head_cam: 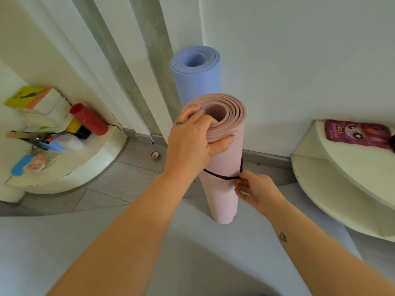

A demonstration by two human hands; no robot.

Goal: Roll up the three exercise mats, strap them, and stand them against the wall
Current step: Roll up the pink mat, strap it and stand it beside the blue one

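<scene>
Currently strapping mat 2: left hand grips pink mat at its top rim, right hand pinches black strap round it, apparently unfastened. Next: cinch, lean beside blue mat behind it.

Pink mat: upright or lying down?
Upright. The pink mat stands on end, spiral end up; the left hand grips its top, the right hand pinches the black strap around it.
</scene>
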